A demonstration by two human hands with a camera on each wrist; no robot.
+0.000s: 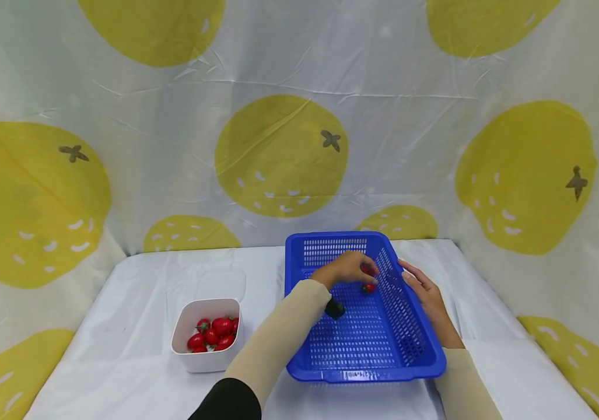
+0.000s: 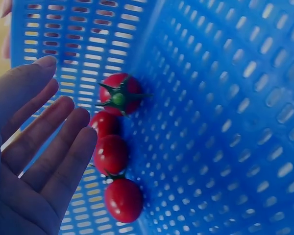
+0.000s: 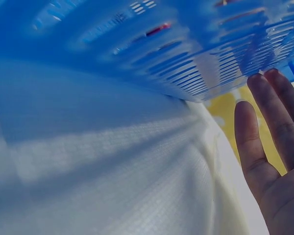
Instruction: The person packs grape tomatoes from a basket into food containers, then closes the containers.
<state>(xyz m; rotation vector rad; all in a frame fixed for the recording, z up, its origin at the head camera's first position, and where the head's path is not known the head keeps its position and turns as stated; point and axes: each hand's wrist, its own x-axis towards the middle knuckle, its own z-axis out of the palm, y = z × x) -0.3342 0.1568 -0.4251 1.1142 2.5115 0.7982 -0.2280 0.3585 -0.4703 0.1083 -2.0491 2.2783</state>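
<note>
My left hand (image 1: 349, 267) reaches into a blue plastic basket (image 1: 364, 374) with slotted walls, close to its right wall. In the left wrist view, its fingers are relaxed beside several red cherry tomatoes (image 2: 125, 199), with nothing held. The tomatoes lie in a row along the corner where wall meets floor; one shows a green stem (image 2: 118, 99). Outside the basket, my right hand (image 1: 430, 297) lies along the right wall, fingertips at the rim. Its fingers look straight in the right wrist view, where the basket's underside slants up from the white cloth.
A square white container (image 1: 207, 364) holding more cherry tomatoes (image 1: 221, 325) stands left of the basket. Behind it lies a clear lid (image 1: 221, 284) on the white table cloth (image 1: 136, 326). A curtain with yellow fruit prints (image 1: 280, 157) encloses the back and sides.
</note>
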